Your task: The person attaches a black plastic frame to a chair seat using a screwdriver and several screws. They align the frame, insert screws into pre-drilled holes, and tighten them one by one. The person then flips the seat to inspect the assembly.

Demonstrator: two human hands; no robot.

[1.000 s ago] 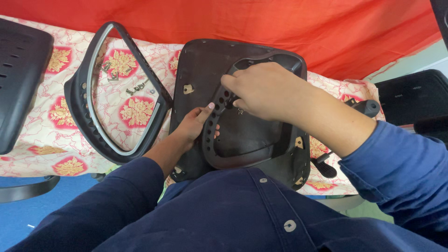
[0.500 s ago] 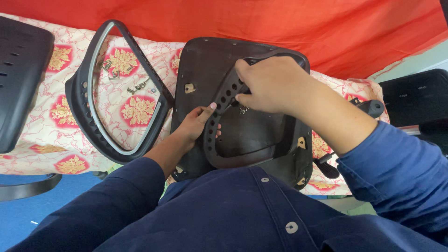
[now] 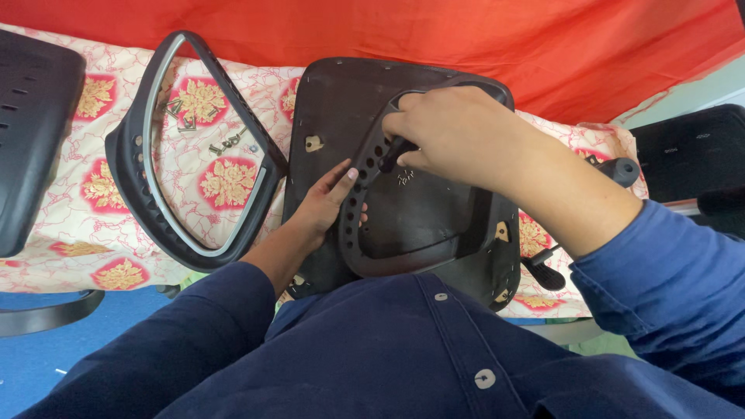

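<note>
Head view shows a dark blue shirt (image 3: pixel 403 357) at the very bottom, closest of all. Just past it, a dark chair seat pan (image 3: pixel 419 217) rests tilted against the person's body, with its far edge on the table. A black frame with a row of round holes (image 3: pixel 358 203) lies on top of the pan.

The left hand (image 3: pixel 322 206) lies flat on the pan, right beside the holed frame, with its fingers touching the frame's edge. The fingers are stretched out and are not wrapped around anything.

A little farther up, the right hand (image 3: pixel 450 132) is curled tight around a dark tool handle (image 3: pixel 394 151). The handle points down at the holed frame. The tip of the tool is hidden, so I cannot tell what kind it is.

To the left lies another black loop-shaped frame (image 3: pixel 140 186) on a cloth with red and gold flowers (image 3: pixel 70 225). Some small metal screws (image 3: pixel 225 143) lie inside the loop. A black mesh chair back (image 3: pixel 31 132) sits at the far left edge.

Farthest away hangs a big red cloth (image 3: pixel 372 31).
</note>
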